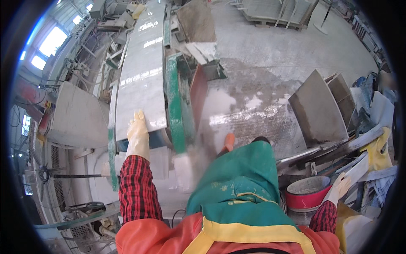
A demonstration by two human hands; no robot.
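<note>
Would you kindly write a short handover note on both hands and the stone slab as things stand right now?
Left hand: gloved, flat on the near end of the long grey stone slab, no grip around it.
Right hand: gloved, out to the side at a pale board's edge above the red bucket; grip unclear.
Slab lies on the green-framed machine table.
Done: slab is on the table. Whether any cutting is left cannot be told.

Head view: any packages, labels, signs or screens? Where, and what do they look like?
None can be made out.
Left hand: pale glove, flat on the near end of a long grey stone slab.
Right hand: pale glove, beside a red bucket with a grey rim.
</note>
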